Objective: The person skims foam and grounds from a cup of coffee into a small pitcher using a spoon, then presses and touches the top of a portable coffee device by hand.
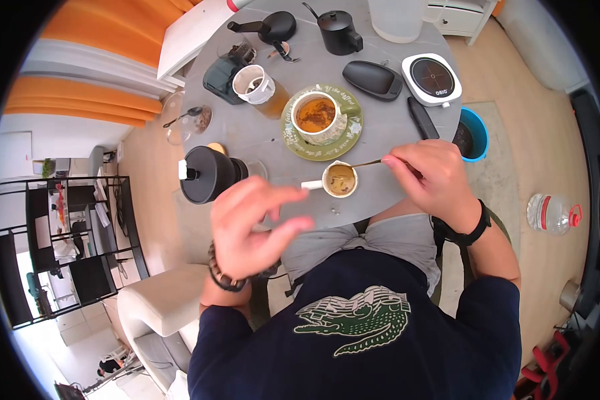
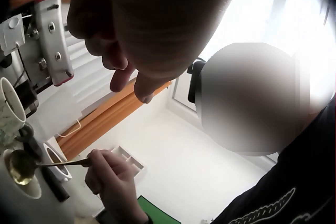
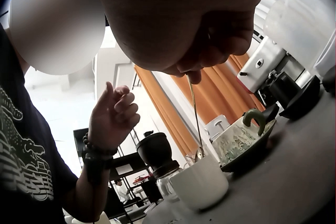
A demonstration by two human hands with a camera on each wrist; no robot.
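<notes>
My right hand (image 1: 437, 180) pinches the handle of a spoon (image 1: 367, 163). The spoon's bowl sits in a small white cup (image 1: 355, 188), which holds a yellowish-brown liquid and has a straight white handle (image 1: 311, 185). In the left wrist view the spoon bowl (image 2: 22, 167) shows liquid in it. My left hand (image 1: 250, 230) hovers left of that cup, thumb and forefinger apart, holding nothing. Beyond the small cup, a patterned cup (image 1: 323, 138) of orange-brown liquid with dark bits on top stands on a green saucer (image 1: 355, 123).
A black grinder (image 1: 210, 180) stands at the table's left edge. Farther back are a jug (image 1: 277, 100) with a white filter in its top, a black kettle (image 1: 340, 33), a black tray (image 1: 372, 80) and a white square device (image 1: 440, 103). A blue bucket (image 1: 481, 133) is right of the table.
</notes>
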